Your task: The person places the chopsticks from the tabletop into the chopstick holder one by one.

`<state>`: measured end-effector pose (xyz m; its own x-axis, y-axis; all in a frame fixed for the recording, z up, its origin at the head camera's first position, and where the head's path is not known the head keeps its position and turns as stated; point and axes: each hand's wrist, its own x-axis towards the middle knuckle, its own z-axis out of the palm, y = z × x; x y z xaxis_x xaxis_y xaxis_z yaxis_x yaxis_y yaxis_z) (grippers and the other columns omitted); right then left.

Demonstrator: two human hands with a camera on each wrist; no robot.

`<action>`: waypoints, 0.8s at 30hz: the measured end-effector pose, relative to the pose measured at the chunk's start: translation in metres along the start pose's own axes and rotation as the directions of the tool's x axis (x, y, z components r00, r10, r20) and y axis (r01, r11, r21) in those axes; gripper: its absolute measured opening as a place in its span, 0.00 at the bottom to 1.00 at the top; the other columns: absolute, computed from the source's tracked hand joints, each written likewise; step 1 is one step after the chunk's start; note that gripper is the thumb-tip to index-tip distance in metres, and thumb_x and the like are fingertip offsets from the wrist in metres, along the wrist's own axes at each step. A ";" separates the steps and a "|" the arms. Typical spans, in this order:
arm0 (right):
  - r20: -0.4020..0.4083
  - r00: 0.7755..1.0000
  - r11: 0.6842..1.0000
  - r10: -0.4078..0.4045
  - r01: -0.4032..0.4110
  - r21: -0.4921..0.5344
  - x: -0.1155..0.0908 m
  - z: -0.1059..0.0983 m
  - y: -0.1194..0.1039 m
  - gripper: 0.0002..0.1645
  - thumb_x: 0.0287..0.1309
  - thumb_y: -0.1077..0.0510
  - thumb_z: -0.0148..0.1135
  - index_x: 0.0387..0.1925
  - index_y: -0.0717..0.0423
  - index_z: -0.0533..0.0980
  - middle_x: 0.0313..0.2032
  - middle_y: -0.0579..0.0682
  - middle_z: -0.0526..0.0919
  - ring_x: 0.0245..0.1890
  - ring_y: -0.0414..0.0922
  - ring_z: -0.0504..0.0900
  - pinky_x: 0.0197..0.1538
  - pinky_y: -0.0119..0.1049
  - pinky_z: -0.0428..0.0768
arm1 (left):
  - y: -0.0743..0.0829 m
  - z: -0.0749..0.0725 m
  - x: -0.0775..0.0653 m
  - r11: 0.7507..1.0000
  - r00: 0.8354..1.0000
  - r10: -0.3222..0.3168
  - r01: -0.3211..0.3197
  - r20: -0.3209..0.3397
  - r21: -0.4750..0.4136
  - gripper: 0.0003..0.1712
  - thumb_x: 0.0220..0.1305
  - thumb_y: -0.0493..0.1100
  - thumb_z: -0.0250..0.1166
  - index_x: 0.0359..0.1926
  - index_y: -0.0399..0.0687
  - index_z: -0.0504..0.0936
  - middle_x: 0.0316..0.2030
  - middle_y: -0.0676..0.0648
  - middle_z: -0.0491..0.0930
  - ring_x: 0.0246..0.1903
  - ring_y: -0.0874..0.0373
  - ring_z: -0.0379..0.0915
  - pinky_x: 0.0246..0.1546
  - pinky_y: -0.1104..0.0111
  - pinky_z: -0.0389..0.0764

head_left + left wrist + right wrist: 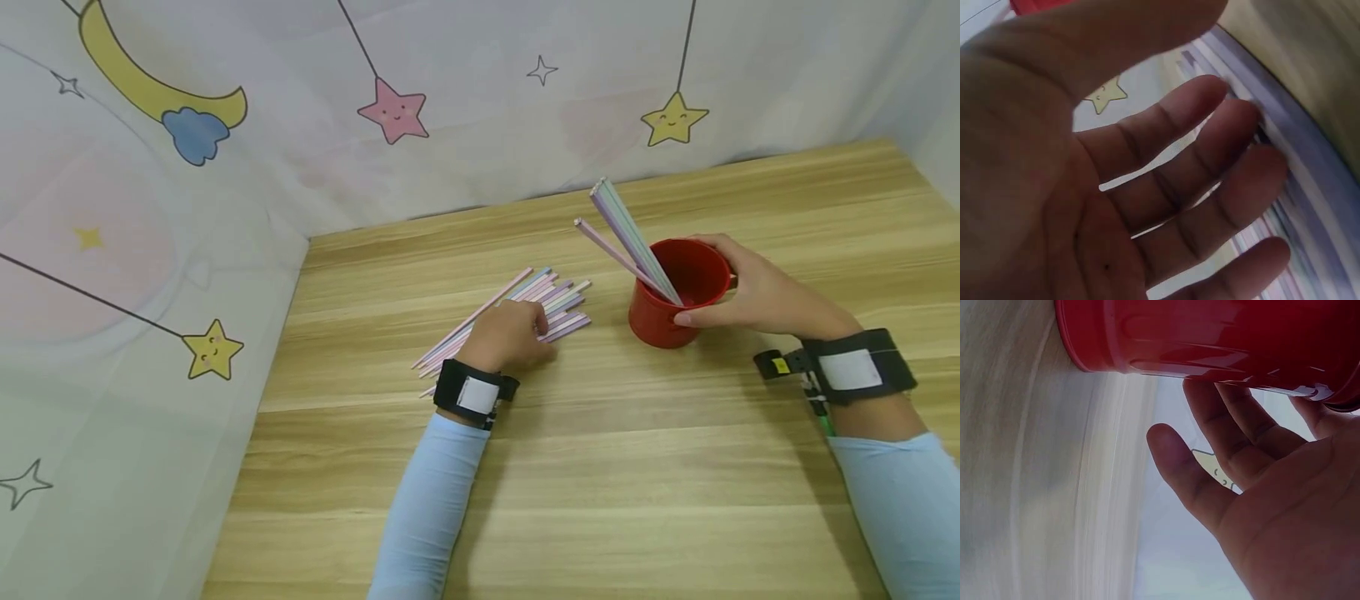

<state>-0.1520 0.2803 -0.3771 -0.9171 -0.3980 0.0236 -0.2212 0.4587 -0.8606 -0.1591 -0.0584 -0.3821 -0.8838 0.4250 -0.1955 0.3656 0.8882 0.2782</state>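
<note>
A loose pile of thin pastel straws point(564, 321) in pink, lilac, white and blue lies on the wooden table. My left hand point(508, 335) is over the pile, fingers slightly bent and thumb apart; in the left wrist view, its fingertips point(1259, 181) come right at the straws. The red mug point(660, 323) stands to the right. My right hand point(750, 287) holds it at the rim, thumb on the near side and fingers round the handle side. In the right wrist view, fingers reach behind the mug point(1222, 337). Several straws point(626, 225) lean leftward out of it.
The wooden table point(600, 467) meets a pale cloth backdrop point(480, 158) printed with stars and a moon along its back and left sides. Each wrist wears a black strap point(862, 367), with light blue sleeves below.
</note>
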 end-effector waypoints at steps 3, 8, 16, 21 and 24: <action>-0.001 1.000 1.000 0.005 -0.005 0.004 0.000 0.000 0.000 0.54 0.47 0.60 0.81 0.72 0.50 0.60 0.63 0.47 0.70 0.59 0.48 0.67 0.43 0.30 0.82 | -0.003 0.003 0.001 1.000 1.000 -0.013 0.013 0.014 0.008 0.14 0.54 0.52 0.74 0.35 0.53 0.81 0.33 0.54 0.81 0.33 0.58 0.76 0.32 0.64 0.76; -0.001 1.000 1.000 0.008 -0.008 0.007 0.000 0.000 0.001 0.55 0.47 0.60 0.81 0.72 0.50 0.59 0.63 0.48 0.70 0.60 0.49 0.67 0.44 0.29 0.82 | -0.006 0.004 0.003 1.000 1.000 0.002 -0.002 -0.008 -0.018 0.10 0.57 0.48 0.74 0.34 0.51 0.81 0.31 0.53 0.80 0.32 0.58 0.75 0.31 0.65 0.76; 0.002 1.000 1.000 0.001 -0.001 0.005 0.000 0.000 -0.001 0.55 0.47 0.61 0.82 0.72 0.50 0.60 0.63 0.47 0.70 0.59 0.48 0.68 0.44 0.29 0.82 | -0.005 0.007 0.004 0.999 1.000 0.014 -0.013 -0.017 0.034 0.05 0.54 0.43 0.71 0.30 0.50 0.82 0.28 0.54 0.80 0.29 0.59 0.75 0.28 0.66 0.76; 0.000 1.000 1.000 0.002 -0.002 0.005 -0.001 0.000 -0.001 0.54 0.47 0.61 0.81 0.72 0.50 0.60 0.63 0.46 0.70 0.59 0.46 0.68 0.43 0.31 0.83 | 0.007 0.011 0.002 0.983 0.998 0.026 -0.015 -0.059 0.183 0.03 0.51 0.40 0.68 0.28 0.49 0.81 0.26 0.52 0.79 0.24 0.58 0.74 0.20 0.64 0.75; -0.001 1.000 1.000 0.001 -0.001 0.000 -0.001 0.001 -0.001 0.55 0.47 0.60 0.81 0.72 0.50 0.59 0.63 0.46 0.70 0.59 0.45 0.67 0.43 0.31 0.83 | 0.014 0.013 -0.001 0.965 0.995 0.042 -0.017 -0.091 0.262 0.04 0.53 0.37 0.67 0.31 0.47 0.79 0.26 0.50 0.78 0.23 0.57 0.73 0.17 0.63 0.75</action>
<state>-0.1508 0.2793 -0.3771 -0.9175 -0.3970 0.0228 -0.2201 0.4593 -0.8606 -0.1493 -0.0441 -0.3902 -0.8906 0.4443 -0.0969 0.4440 0.8956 0.0257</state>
